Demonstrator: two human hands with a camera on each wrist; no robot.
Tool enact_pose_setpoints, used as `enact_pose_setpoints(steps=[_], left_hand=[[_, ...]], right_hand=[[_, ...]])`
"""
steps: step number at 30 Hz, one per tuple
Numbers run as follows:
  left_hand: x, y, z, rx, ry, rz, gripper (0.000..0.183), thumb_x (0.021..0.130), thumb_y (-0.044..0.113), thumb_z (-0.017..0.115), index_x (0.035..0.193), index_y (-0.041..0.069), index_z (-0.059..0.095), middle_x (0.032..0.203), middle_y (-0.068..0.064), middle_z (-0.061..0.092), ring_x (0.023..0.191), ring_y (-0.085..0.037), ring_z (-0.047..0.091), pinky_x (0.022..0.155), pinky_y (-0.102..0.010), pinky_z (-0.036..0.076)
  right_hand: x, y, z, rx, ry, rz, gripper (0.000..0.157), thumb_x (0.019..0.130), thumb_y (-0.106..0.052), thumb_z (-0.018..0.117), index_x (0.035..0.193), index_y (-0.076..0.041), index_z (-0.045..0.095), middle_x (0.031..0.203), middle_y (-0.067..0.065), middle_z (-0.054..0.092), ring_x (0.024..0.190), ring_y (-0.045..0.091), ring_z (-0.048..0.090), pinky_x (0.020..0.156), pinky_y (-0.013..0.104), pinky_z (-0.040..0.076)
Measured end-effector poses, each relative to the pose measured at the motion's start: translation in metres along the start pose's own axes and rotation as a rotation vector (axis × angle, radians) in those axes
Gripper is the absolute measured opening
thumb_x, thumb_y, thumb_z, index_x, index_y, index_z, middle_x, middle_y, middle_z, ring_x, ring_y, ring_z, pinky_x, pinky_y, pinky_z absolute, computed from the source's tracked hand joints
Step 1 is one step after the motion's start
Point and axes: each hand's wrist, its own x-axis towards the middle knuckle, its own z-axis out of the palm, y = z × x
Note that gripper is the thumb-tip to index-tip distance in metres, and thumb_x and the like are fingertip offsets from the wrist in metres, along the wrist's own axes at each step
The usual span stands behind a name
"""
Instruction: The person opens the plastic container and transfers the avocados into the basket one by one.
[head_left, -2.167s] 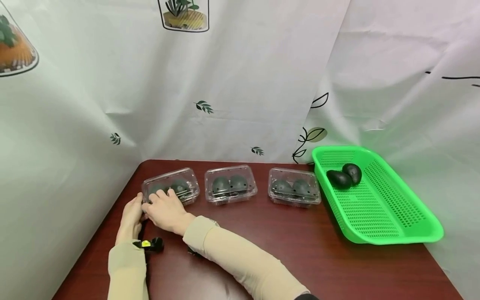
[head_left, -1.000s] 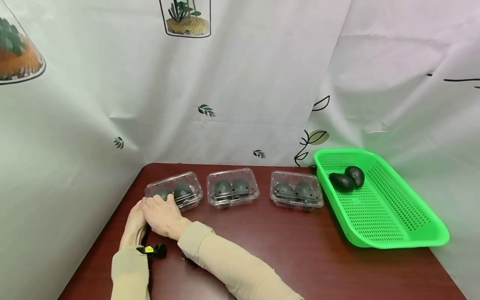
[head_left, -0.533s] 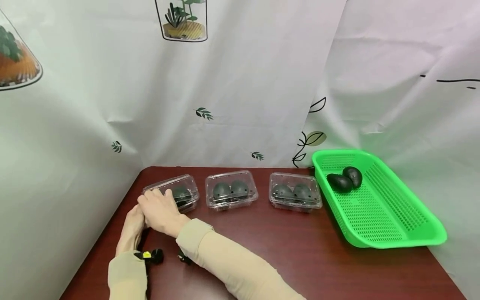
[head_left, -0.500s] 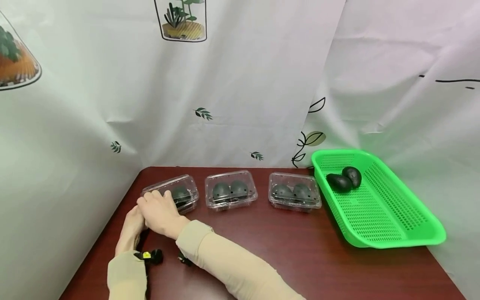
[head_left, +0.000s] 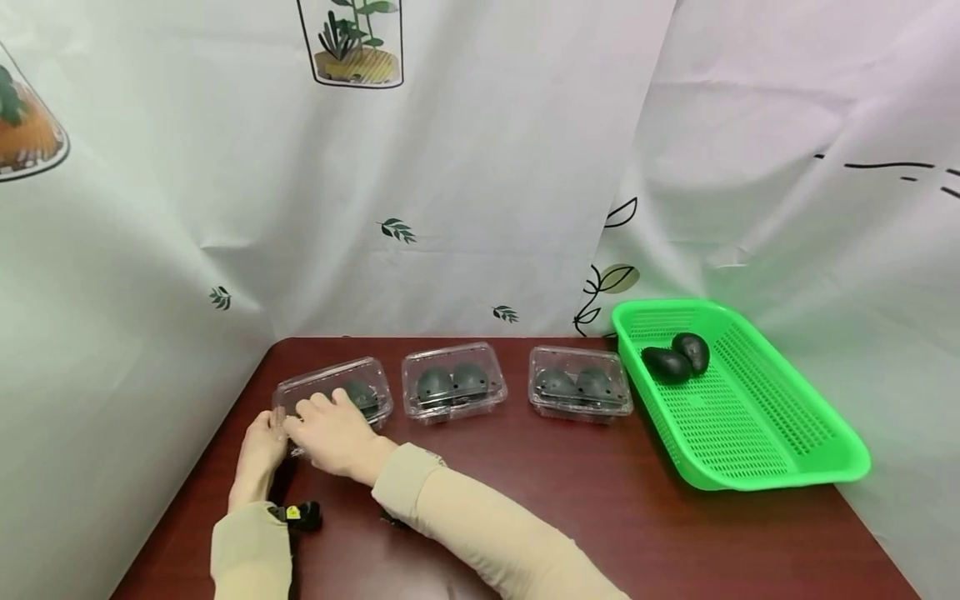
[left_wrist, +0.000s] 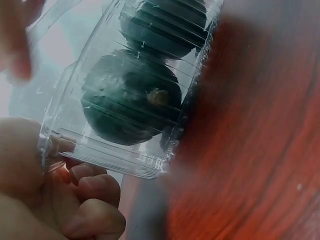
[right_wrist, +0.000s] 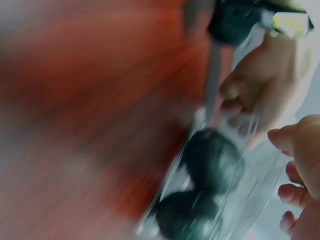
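1. At eight o'clock in the head view, the left hand (head_left: 261, 448) pinches a corner of the left box (head_left: 330, 380), thumb and curled fingers closed about its edge.
2. Just inward, also at eight, that box is thin, clear, ribbed plastic, a rounded rectangle; two smooth, round, dark-green avocados (left_wrist: 131, 97) sit inside.
3. Toward half past seven, the right hand (head_left: 333, 433) lies over this box's near side, fingers loosely bent and parted, gripping nothing; whether they touch the plastic I cannot tell.
4. Near six, the middle box (head_left: 453, 357), equally clear, holds two avocados on the glossy red-brown tabletop (head_left: 675, 542).
5. At four, the right box (head_left: 576, 358) holds two avocados.
6. Between three and four, one green perforated plastic basket (head_left: 757, 481) carries two oval, nearly black avocados (head_left: 667, 365), touching.
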Motion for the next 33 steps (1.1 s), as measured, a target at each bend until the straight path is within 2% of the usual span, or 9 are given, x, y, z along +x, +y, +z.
enact_pose_setpoints(steps=[5,11,14,20,23,27,33], left_hand=[[0.0,-0.003,0.0,0.033,-0.015,0.018,0.044,0.108,0.031,0.024,0.092,-0.005,0.042,0.084,-0.024,0.046,0.081,-0.038,0.045,0.07,-0.044,0.034],[-0.003,-0.003,0.0,0.064,-0.043,0.031,0.04,0.108,0.029,0.024,0.088,-0.002,0.04,0.078,-0.018,0.041,0.077,-0.036,0.044,0.068,-0.043,0.033],[-0.003,-0.004,-0.002,0.078,-0.052,0.044,0.041,0.108,0.028,0.024,0.093,-0.005,0.043,0.083,-0.025,0.046,0.081,-0.04,0.047,0.072,-0.048,0.036],[-0.003,-0.004,-0.003,0.086,-0.056,0.075,0.045,0.108,0.027,0.021,0.105,-0.011,0.045,0.098,-0.035,0.051,0.093,-0.049,0.05,0.079,-0.057,0.037],[-0.003,-0.003,-0.001,0.088,-0.068,0.064,0.047,0.108,0.027,0.019,0.106,-0.012,0.045,0.099,-0.035,0.05,0.093,-0.049,0.05,0.079,-0.057,0.037],[-0.003,-0.003,0.002,0.052,-0.096,0.013,0.049,0.108,0.031,0.018,0.111,-0.011,0.043,0.109,-0.038,0.048,0.103,-0.051,0.048,0.085,-0.059,0.036],[-0.001,-0.003,0.001,0.028,-0.115,-0.018,0.056,0.107,0.035,0.015,0.12,-0.012,0.042,0.125,-0.04,0.042,0.117,-0.055,0.041,0.093,-0.06,0.033]], right_hand=[[-0.017,0.024,0.009,-0.069,0.011,-0.06,0.021,0.091,-0.034,0.065,0.111,-0.032,0.064,0.105,-0.01,0.057,0.097,0.013,0.05,0.076,0.032,0.034],[-0.033,0.046,0.016,-0.12,-0.037,-0.116,0.017,0.102,-0.026,0.051,0.113,-0.032,0.063,0.108,-0.009,0.056,0.097,0.013,0.05,0.08,0.032,0.034],[-0.037,0.051,0.019,-0.139,-0.035,-0.128,0.02,0.105,-0.026,0.044,0.114,-0.031,0.061,0.109,-0.01,0.056,0.096,0.012,0.048,0.081,0.032,0.034],[-0.038,0.051,0.023,-0.162,-0.018,-0.13,0.019,0.107,-0.025,0.042,0.115,-0.028,0.058,0.11,-0.01,0.053,0.097,0.011,0.047,0.081,0.031,0.035],[-0.038,0.05,0.026,-0.142,-0.037,-0.103,0.019,0.107,-0.024,0.041,0.117,-0.026,0.057,0.111,-0.009,0.052,0.099,0.011,0.048,0.079,0.03,0.035],[-0.038,0.05,0.028,-0.107,-0.06,-0.071,0.019,0.107,-0.023,0.041,0.12,-0.024,0.055,0.111,-0.007,0.05,0.098,0.011,0.047,0.076,0.028,0.035],[-0.034,0.052,0.027,-0.104,0.008,-0.048,0.013,0.107,-0.02,0.041,0.114,-0.022,0.052,0.104,-0.005,0.048,0.091,0.012,0.046,0.072,0.026,0.035]])
